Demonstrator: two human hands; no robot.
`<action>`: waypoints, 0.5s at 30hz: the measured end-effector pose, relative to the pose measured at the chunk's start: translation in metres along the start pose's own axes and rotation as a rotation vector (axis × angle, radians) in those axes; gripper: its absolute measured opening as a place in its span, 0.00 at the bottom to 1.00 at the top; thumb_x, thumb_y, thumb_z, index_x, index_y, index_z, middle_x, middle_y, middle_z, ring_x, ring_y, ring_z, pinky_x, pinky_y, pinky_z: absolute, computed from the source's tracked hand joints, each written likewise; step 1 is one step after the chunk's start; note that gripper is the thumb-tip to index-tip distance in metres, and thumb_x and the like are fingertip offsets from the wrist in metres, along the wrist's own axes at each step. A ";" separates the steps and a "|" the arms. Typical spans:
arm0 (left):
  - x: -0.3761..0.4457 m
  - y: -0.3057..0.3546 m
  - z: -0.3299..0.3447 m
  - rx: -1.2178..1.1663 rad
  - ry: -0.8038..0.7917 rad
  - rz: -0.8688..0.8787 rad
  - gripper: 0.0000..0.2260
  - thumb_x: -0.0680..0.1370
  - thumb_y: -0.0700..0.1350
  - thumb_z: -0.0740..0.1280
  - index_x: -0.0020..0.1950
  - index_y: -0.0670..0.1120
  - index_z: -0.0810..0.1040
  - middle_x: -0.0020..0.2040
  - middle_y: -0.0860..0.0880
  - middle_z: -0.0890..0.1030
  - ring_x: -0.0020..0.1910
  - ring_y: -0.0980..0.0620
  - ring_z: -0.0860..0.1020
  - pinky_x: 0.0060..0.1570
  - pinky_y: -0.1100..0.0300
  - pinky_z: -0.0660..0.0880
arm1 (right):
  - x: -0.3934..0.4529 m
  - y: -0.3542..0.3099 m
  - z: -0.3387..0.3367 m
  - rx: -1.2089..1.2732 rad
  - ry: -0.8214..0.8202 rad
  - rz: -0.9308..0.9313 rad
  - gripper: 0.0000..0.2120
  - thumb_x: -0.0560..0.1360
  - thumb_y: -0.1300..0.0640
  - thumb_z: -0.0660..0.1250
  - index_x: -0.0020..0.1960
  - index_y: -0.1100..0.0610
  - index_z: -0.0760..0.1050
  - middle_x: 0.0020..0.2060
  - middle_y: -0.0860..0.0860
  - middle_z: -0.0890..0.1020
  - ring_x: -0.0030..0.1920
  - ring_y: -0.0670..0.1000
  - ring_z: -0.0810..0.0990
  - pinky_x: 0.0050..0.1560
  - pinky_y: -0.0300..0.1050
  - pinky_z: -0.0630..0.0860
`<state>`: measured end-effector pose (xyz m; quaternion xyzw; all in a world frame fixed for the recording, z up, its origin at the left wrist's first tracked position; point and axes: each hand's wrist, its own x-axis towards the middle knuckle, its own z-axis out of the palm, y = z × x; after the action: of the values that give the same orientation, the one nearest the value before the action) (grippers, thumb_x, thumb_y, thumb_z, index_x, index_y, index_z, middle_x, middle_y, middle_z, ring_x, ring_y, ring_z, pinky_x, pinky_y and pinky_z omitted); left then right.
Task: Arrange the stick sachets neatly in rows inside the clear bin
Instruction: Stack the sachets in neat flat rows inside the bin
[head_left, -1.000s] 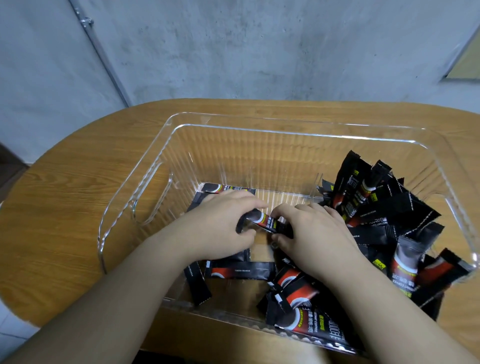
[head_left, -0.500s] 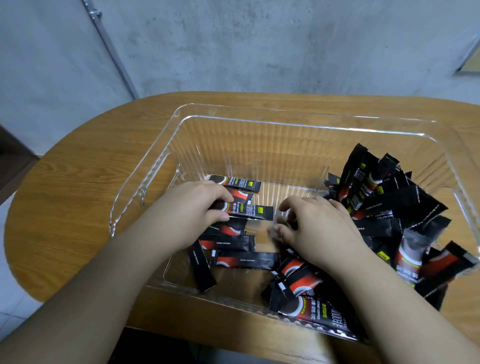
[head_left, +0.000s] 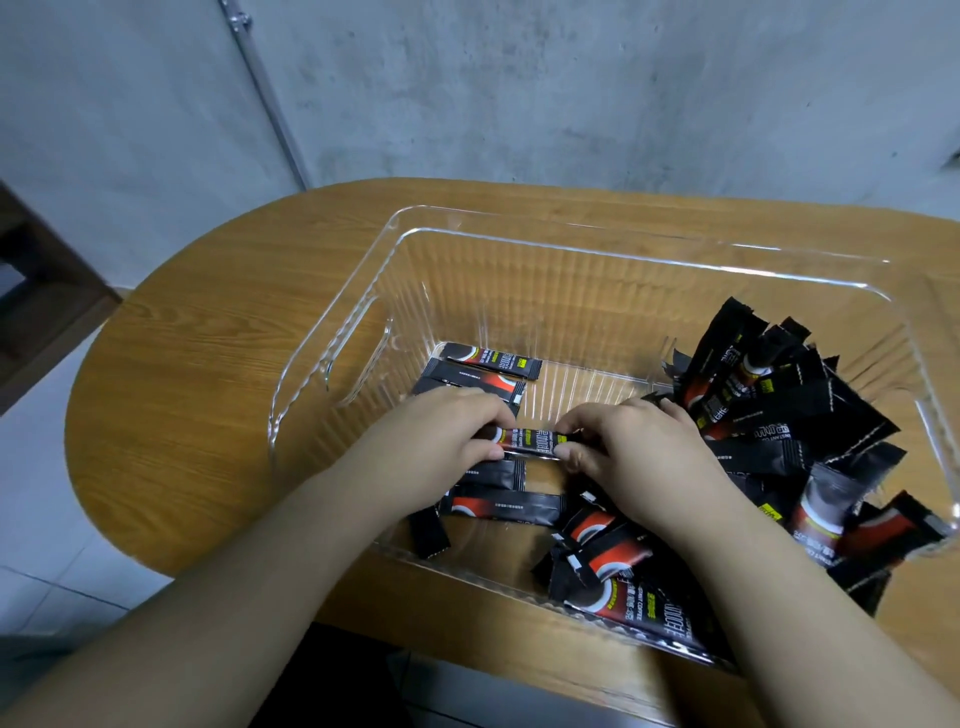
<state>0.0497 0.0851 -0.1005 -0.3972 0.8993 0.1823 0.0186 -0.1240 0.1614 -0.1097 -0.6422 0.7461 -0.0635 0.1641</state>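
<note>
One sachet (head_left: 524, 441) was pinched at its ends by the left hand (head_left: 441, 441) and right hand (head_left: 623, 447); the left row (head_left: 483, 371) in the bin (head_left: 332, 358) could be knocked crooked if it were set down carelessly.

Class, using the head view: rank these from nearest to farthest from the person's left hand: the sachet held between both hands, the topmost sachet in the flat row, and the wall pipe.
1. Held sachet, pinched by the left hand.
2. Topmost row sachet, beyond the hand, inside the clear bin.
3. Wall pipe, far behind the table.
</note>
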 end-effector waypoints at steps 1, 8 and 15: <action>-0.001 0.000 -0.001 -0.014 0.007 0.008 0.13 0.78 0.50 0.64 0.63 0.55 0.73 0.60 0.58 0.75 0.62 0.58 0.70 0.61 0.58 0.67 | 0.000 0.000 0.000 0.000 0.008 -0.003 0.08 0.79 0.44 0.59 0.55 0.42 0.74 0.47 0.43 0.79 0.62 0.50 0.71 0.71 0.54 0.56; -0.011 -0.006 -0.008 0.076 0.050 -0.067 0.21 0.74 0.51 0.69 0.65 0.51 0.68 0.63 0.56 0.70 0.64 0.56 0.67 0.61 0.63 0.64 | 0.003 0.003 0.001 0.156 0.071 0.047 0.07 0.80 0.57 0.57 0.45 0.51 0.71 0.37 0.42 0.73 0.52 0.53 0.76 0.61 0.48 0.64; -0.013 -0.007 -0.009 0.307 -0.245 -0.088 0.15 0.78 0.47 0.65 0.64 0.48 0.71 0.62 0.51 0.73 0.62 0.51 0.70 0.56 0.60 0.66 | 0.006 0.006 0.007 0.259 0.137 0.092 0.08 0.80 0.61 0.57 0.44 0.51 0.69 0.33 0.40 0.70 0.48 0.56 0.77 0.51 0.46 0.68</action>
<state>0.0651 0.0869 -0.0919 -0.4032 0.8894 0.0891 0.1960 -0.1284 0.1576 -0.1187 -0.5749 0.7697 -0.1955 0.1969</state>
